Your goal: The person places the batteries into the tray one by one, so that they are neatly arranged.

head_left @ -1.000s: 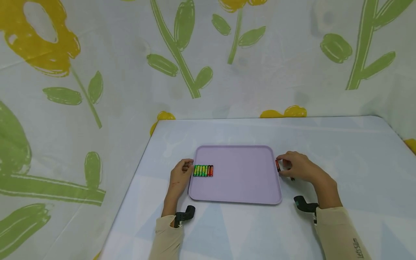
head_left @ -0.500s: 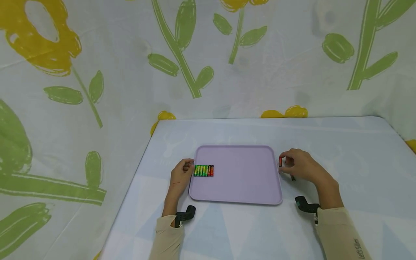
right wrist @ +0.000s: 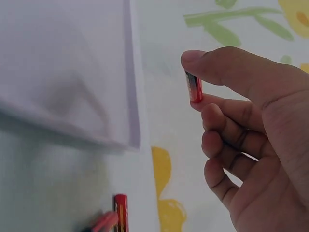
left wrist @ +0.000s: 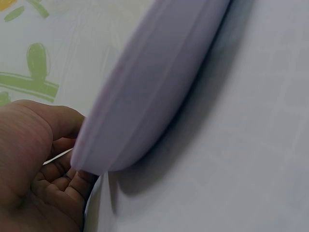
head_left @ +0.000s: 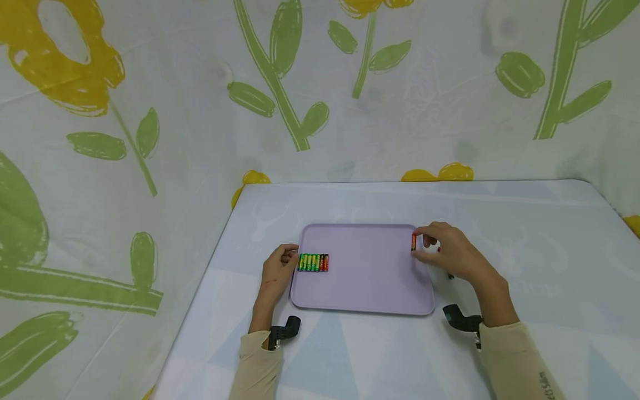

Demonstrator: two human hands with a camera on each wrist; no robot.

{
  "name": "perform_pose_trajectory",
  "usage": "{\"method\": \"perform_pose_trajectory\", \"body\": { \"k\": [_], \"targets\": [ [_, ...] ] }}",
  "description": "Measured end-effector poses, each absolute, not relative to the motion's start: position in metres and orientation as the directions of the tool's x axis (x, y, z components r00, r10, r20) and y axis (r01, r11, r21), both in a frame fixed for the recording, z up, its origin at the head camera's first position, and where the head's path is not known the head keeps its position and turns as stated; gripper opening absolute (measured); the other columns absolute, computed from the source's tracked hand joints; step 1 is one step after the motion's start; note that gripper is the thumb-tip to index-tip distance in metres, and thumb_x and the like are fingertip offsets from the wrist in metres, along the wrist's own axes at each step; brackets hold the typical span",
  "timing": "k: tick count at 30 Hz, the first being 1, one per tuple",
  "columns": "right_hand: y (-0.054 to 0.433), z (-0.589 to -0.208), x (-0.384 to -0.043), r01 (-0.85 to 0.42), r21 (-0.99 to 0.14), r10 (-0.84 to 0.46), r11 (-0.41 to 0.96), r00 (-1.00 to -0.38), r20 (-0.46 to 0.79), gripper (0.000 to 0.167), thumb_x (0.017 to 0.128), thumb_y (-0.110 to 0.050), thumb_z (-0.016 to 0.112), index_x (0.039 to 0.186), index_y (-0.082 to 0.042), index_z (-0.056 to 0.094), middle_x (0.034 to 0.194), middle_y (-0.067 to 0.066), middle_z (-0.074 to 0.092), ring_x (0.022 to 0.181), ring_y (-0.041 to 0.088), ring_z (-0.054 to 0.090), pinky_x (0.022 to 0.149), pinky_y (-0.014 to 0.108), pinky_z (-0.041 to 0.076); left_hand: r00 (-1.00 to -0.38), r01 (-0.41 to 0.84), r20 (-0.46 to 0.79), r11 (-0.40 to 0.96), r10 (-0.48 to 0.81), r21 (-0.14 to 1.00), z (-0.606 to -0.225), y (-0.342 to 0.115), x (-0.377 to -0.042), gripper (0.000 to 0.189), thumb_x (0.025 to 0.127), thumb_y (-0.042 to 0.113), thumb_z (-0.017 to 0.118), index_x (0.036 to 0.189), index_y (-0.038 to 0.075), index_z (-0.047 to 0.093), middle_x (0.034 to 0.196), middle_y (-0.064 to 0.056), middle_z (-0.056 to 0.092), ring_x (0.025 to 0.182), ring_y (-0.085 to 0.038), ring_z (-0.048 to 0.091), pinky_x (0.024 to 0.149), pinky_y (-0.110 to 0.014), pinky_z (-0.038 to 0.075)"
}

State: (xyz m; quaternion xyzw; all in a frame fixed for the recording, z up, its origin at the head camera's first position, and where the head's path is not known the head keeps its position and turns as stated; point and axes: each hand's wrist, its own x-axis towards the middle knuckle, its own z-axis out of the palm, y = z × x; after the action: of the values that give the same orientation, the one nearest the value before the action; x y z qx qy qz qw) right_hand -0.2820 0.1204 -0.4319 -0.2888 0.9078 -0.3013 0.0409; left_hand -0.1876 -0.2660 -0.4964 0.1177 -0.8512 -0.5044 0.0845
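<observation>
My right hand [head_left: 447, 250] pinches a red-and-black battery [head_left: 413, 242] upright between thumb and forefinger, over the right rim of a lilac tray [head_left: 370, 272]. In the right wrist view the same battery [right wrist: 194, 88] shows between thumb tip and forefinger, the other fingers curled in. My left hand [head_left: 279, 272] holds the tray's left edge; in the left wrist view its thumb meets the rim [left wrist: 96, 140] and the other fingers curl by its underside. Inside that edge, a neat row of green batteries [head_left: 308, 263] lies side by side, with two red batteries [head_left: 324, 263] at its right end.
Loose red batteries [right wrist: 120, 212] lie on the table just right of the tray, partly hidden by the right hand in the head view. The pale patterned table [head_left: 380, 361] reaches back to a flower-print cloth wall [head_left: 435, 111]. Each wrist wears a black camera [head_left: 285, 329].
My right hand has lifted the red battery from beside the tray and carried it up and left over the right rim. The left hand and the battery row have stayed put.
</observation>
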Motion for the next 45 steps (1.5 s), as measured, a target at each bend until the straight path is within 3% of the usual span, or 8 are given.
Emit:
{"method": "perform_pose_trajectory", "body": {
  "k": [16,26,45],
  "targets": [
    [0.079,-0.440,-0.275,-0.582,-0.606,-0.609,0.542,-0.769,0.194,0.032,0.083,-0.021,0.082,0.110,-0.009,0.070,0.085,0.000,0.055,0.087,0.018,0.048,0.074,0.036,0.041,-0.958,-0.113,0.028,0.466,-0.285,0.878,-0.494,-0.265,-0.187,0.024,0.098,0.009,0.062,0.122,0.004,0.066,0.103,-0.009,0.064,0.091,-0.019,0.057,0.079,-0.031,0.047],
    [0.057,-0.448,-0.271,-0.561,-0.630,-0.614,0.537,-0.772,0.164,0.031,0.083,-0.025,0.083,0.108,-0.013,0.070,0.083,-0.005,0.052,0.087,0.017,0.048,0.072,0.034,0.041,-0.954,-0.135,0.010,0.458,-0.300,0.879,-0.495,-0.265,-0.188,0.024,0.098,0.010,0.063,0.121,0.006,0.067,0.103,-0.008,0.063,0.091,-0.019,0.057,0.078,-0.029,0.048],
    [0.013,-0.458,-0.263,-0.542,-0.661,-0.646,0.519,-0.755,0.111,0.033,0.083,-0.023,0.083,0.111,-0.009,0.071,0.082,-0.001,0.053,0.081,0.021,0.050,0.069,0.032,0.043,-0.958,-0.124,0.018,0.470,-0.287,0.874,-0.499,-0.267,-0.190,0.025,0.099,0.011,0.062,0.123,0.006,0.066,0.104,-0.008,0.063,0.091,-0.019,0.056,0.080,-0.032,0.048]
  ]
}}
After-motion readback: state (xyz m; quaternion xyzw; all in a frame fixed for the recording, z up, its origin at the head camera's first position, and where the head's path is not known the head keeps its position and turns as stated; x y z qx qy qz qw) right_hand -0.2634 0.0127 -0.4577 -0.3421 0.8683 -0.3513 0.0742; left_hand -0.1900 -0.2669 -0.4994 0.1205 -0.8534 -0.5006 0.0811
